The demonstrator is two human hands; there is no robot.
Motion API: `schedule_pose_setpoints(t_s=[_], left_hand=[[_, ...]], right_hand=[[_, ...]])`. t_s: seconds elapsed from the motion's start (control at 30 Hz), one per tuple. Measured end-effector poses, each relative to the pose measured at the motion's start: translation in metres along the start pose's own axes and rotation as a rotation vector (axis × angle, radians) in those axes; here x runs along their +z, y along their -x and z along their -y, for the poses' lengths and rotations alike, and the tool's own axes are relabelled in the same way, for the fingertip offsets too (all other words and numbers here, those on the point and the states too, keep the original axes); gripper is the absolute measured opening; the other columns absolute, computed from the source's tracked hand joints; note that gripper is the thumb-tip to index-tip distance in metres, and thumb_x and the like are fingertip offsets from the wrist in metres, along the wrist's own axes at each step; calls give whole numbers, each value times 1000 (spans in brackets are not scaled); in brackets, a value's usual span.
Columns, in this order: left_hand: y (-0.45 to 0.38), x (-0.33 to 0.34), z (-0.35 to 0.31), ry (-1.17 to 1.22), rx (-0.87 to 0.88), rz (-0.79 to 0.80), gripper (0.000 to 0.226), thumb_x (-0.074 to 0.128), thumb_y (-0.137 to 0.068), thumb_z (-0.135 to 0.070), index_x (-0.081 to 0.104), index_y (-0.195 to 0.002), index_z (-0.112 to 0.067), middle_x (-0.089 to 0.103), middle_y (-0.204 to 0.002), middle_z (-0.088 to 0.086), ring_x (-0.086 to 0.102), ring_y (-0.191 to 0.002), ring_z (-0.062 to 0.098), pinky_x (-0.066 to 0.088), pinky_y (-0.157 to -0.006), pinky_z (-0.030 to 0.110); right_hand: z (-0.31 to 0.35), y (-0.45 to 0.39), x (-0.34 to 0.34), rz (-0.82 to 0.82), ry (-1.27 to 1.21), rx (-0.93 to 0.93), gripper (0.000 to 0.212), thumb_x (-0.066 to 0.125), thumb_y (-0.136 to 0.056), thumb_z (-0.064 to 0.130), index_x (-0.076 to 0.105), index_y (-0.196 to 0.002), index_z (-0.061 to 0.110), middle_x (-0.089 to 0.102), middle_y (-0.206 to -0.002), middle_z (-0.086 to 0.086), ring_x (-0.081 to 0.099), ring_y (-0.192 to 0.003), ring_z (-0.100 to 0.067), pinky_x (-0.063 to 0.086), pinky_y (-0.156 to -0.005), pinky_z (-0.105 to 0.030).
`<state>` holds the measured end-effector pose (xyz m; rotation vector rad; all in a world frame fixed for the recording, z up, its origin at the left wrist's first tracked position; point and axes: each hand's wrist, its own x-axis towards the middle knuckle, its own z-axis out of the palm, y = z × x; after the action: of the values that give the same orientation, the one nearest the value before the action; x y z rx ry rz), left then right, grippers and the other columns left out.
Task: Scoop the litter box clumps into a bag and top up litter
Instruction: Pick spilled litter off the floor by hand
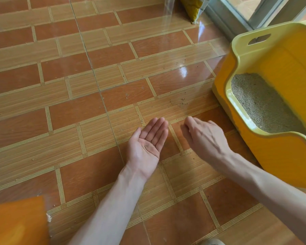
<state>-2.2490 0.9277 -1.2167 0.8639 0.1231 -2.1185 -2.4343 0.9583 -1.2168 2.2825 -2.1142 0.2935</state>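
**tilefloor_tom:** Nearest thing is the left hand [145,145], palm up, fingers straight and pressed together, a few litter grains [146,146] sitting in the hollow. Right hand [200,135] is just beside it, palm down, fingers curled with thumb and forefinger drawn toward each other. Can't tell if there's a grain between them, too small.

**scoop_sally:** So picking strays off the floor by hand, I'd guess. Risk is that flat palm: tip it even a bit on the way to the box and the grains roll straight back onto the tiles [88,106]. More scattered grains [182,101] lie just past the fingertips, and they're tiny, so easy to miss.

**tilefloor_tom:** Where's the box?

**scoop_sally:** Yellow litter box [240,55] sits to the right, near the right hand, not touching it. Long axis looks to run from the near right to the far left, low entry lip at the near end, tall back wall with the handle slot at the far end. Litter [261,103] inside looks shallow. Farthest back, a yellow bag [193,7] leans by the door frame. Haven't spotted a scoop anywhere.
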Motion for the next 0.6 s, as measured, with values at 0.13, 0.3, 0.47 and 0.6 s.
schedule_pose_setpoints(t_s=[0.13,0.3,0.47,0.6], left_hand=[[-1,-1,-2,-8,-1,-14,52,30,-113,-31,69,-119,4,72,-126,21,72,-115,32,60,-95,38],[-3,-2,-2,-12,11,-24,53,29,-113,-31,68,-119,4,72,-126,21,72,-114,33,60,-94,38],[-3,-2,-4,-9,13,-14,54,29,-113,-31,68,-119,4,72,-126,21,72,-115,33,59,-96,38],[-1,-1,-3,-21,11,-11,53,29,-113,-31,68,-121,4,72,-126,21,72,-116,32,59,-97,38]], right_hand=[[-24,-26,15,57,132,-37,28,41,-105,38,47,-91,15,49,-70,2,59,-56,-25,38,-61,-34],[-18,-43,31,125,287,-172,20,48,-102,32,53,-96,13,59,-72,-6,56,-50,-26,34,-57,-35],[-16,-31,33,221,339,-251,4,52,-96,10,53,-99,12,56,-70,-3,55,-52,-23,32,-59,-33],[-17,-22,28,211,373,-211,8,52,-95,9,51,-87,12,55,-62,-3,56,-51,-26,37,-58,-35]])
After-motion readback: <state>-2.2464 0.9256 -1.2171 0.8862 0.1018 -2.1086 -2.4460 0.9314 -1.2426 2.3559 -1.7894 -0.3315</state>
